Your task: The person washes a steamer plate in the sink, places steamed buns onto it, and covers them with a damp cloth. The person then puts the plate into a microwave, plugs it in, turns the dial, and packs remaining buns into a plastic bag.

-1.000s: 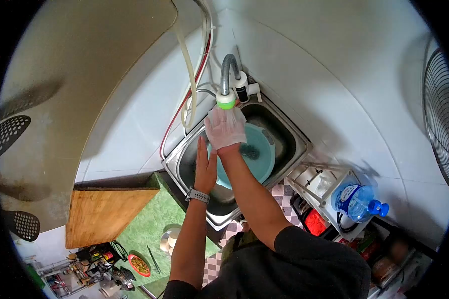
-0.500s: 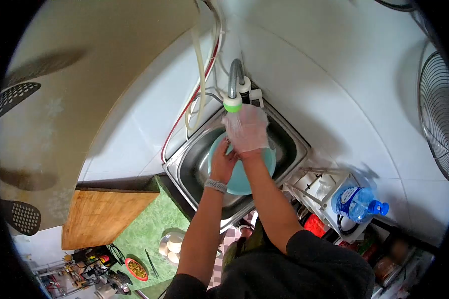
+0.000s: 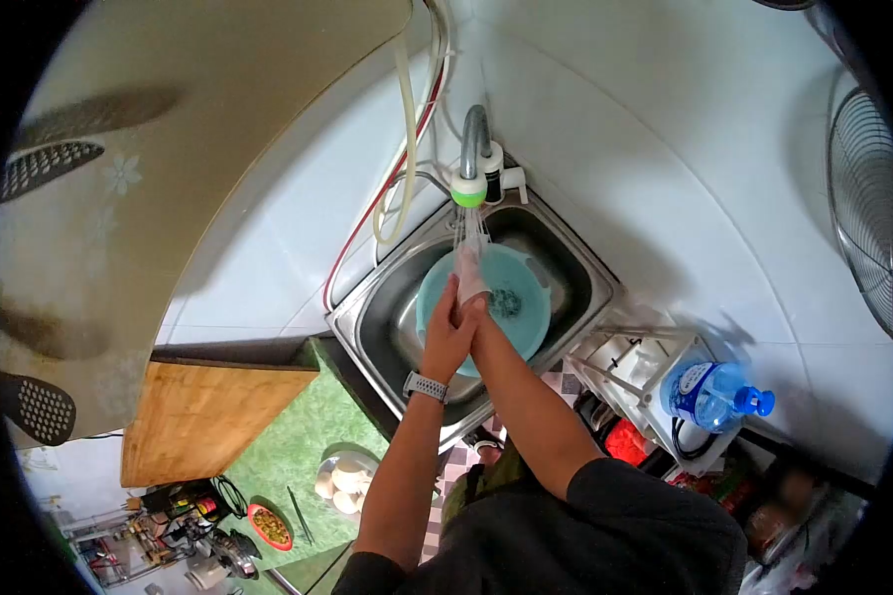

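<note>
In the head view, water [image 3: 470, 230] is falling from a curved silver faucet [image 3: 475, 139] with a white and green nozzle [image 3: 468, 190] onto the right hand [image 3: 469, 268]. A translucent, whitish-pink covering [image 3: 472, 285] is wrapping that hand, which is pointing toward the nozzle and showing edge-on, its fingers too blurred for me to tell whether they are open or closed. The left hand [image 3: 448, 338] is touching the right hand near the wrist, at the lower end of the covering; how firmly it is gripping, I cannot tell. A grey-banded watch [image 3: 426, 385] is circling the left wrist.

Both hands are working over a round, pale turquoise basin [image 3: 524, 332], which is sitting inside a rectangular stainless-steel sink [image 3: 605, 290]. A dark, mottled patch [image 3: 504, 302] is showing in the basin, its nature unclear.

To the right of the sink, a clear blue plastic bottle [image 3: 707, 396] is lying tilted on a white rack [image 3: 643, 382]. To the left, a wooden board [image 3: 208, 421] is standing beside a green marbled counter [image 3: 286, 428], where pale rounded pieces [image 3: 347, 478] are resting on a plate, near two dark thin sticks [image 3: 300, 516] and a red-rimmed oval dish [image 3: 270, 527] holding small yellowish-brown bits.
</note>
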`<state>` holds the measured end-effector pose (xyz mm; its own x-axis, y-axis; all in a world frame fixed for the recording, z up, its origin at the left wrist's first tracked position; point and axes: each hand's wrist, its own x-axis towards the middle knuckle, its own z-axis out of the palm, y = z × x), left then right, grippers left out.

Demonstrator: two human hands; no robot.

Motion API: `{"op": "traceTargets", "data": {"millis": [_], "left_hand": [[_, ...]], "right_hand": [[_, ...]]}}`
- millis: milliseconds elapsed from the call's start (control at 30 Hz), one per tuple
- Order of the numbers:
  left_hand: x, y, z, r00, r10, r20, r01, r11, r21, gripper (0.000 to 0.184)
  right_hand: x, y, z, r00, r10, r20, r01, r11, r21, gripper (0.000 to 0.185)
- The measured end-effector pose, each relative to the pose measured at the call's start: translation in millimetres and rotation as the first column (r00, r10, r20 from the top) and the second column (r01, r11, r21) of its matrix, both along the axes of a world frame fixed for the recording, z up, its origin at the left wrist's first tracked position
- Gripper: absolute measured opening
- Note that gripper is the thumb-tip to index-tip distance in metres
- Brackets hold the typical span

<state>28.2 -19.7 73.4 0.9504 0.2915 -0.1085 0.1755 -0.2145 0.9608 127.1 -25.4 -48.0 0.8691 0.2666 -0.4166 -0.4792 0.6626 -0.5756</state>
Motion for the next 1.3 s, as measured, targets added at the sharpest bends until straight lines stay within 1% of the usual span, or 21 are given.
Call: {"op": "traceTargets", "data": {"millis": [33,100,167,200,233,300,333,400,500,533,567,700,767,867,900,967,1033,1100,1167,1233,1300], "left_hand": [[2,-7,2,0.996,-0.037,-0.079,0.019,0.977,-0.210,0.067],[-3,-20,7,0.997,0.011,-0.073,-0.027,0.975,-0.220,0.055],[-17,-20,-17,0.955,0.182,-0.234,-0.255,0.907,-0.335,0.053],[-30,-17,-44,0.930,0.315,-0.187,-0.361,0.876,-0.319,0.048],[-42,-11,-45,0.930,0.313,-0.194,-0.362,0.878,-0.315,0.048],[-67,9,-38,0.913,0.353,-0.205,-0.408,0.795,-0.449,0.046],[-75,13,-29,0.882,0.416,-0.224,-0.472,0.787,-0.398,0.044],[-82,10,6,0.853,0.481,-0.200,-0.520,0.764,-0.381,0.042],[-109,27,7,0.844,0.512,-0.161,-0.533,0.766,-0.360,0.041],[-112,26,10,0.837,0.517,-0.180,-0.529,0.680,-0.508,0.039],[-118,29,6,0.854,0.498,-0.150,-0.496,0.693,-0.522,0.038],[-132,33,3,0.913,0.394,-0.106,-0.386,0.753,-0.533,0.039],[-136,30,-5,0.899,0.433,-0.065,-0.380,0.697,-0.608,0.037],[-145,32,-15,0.955,0.278,-0.106,-0.290,0.950,-0.118,0.043],[-147,31,-19,0.954,0.284,-0.099,-0.296,0.947,-0.127,0.043],[-150,29,-22,0.965,0.263,-0.020,-0.252,0.895,-0.368,0.038],[-149,29,-21,0.953,0.303,-0.019,-0.288,0.883,-0.370,0.035],[-150,34,-18,0.957,0.287,-0.039,-0.289,0.955,-0.062,0.031],[-149,29,3,0.940,0.337,-0.040,-0.337,0.941,0.017,0.028],[-148,29,13,0.922,0.386,-0.037,-0.381,0.919,0.101,0.025],[-149,33,9,0.909,0.418,0.011,-0.414,0.896,0.162,0.025]], "right_hand": [[1,-4,2,0.993,0.103,0.051,-0.093,0.982,-0.162,0.062],[6,-11,-9,0.945,0.313,0.094,-0.233,0.848,-0.476,0.062],[7,-18,-20,0.857,0.513,0.052,-0.314,0.599,-0.736,0.063],[-3,-19,-15,0.830,0.557,0.025,-0.329,0.525,-0.785,0.063],[-13,-20,-9,0.801,0.598,-0.005,-0.338,0.446,-0.829,0.063],[-68,-6,35,0.883,0.420,0.211,-0.033,0.504,-0.863,0.072],[-84,3,39,0.884,0.421,0.203,-0.048,0.513,-0.857,0.072],[-110,21,49,0.850,0.447,0.279,0.115,0.359,-0.926,0.071],[-131,36,76,0.867,0.476,0.150,-0.007,0.311,-0.950,0.070],[-132,34,81,0.851,0.503,0.149,-0.023,0.319,-0.948,0.068],[-130,36,78,0.849,0.505,0.152,-0.022,0.322,-0.946,0.068],[-129,39,66,0.823,0.545,0.159,-0.167,0.499,-0.850,0.074],[-128,39,71,0.837,0.543,-0.065,-0.321,0.391,-0.863,0.078],[-121,45,38,0.834,0.547,-0.071,-0.309,0.358,-0.881,0.088],[-119,41,34,0.823,0.557,-0.107,-0.335,0.324,-0.885,0.091],[-120,37,27,0.831,0.555,-0.025,-0.239,0.317,-0.918,0.092],[-120,38,21,0.818,0.575,-0.039,-0.225,0.257,-0.940,0.087],[-120,22,55,0.797,0.603,-0.028,-0.228,0.257,-0.939,0.082],[-127,19,71,0.772,0.635,-0.021,-0.238,0.259,-0.936,0.078],[-136,26,76,0.899,0.439,0.012,-0.105,0.240,-0.965,0.058],[-128,25,78,0.840,0.543,-0.001,-0.191,0.295,-0.936,0.055]]}}
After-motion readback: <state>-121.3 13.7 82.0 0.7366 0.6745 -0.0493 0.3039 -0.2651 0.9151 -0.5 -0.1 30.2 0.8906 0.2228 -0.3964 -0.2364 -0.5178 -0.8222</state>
